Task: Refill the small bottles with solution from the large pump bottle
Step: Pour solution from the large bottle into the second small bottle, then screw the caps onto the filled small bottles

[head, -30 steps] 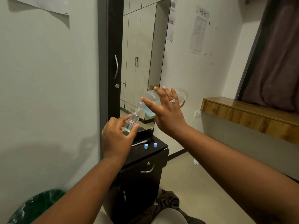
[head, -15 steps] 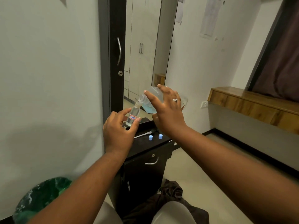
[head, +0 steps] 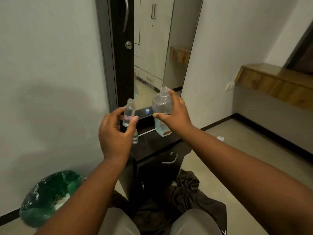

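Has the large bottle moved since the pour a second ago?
Yes. The large bottle now stands upright, apart from the small bottle, and sits nearer the cabinet top.

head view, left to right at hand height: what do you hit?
left hand → small bottle held upright, uncapped → blue cap on the cabinet behind → large bottle upright, no pump on it → right hand gripping it.
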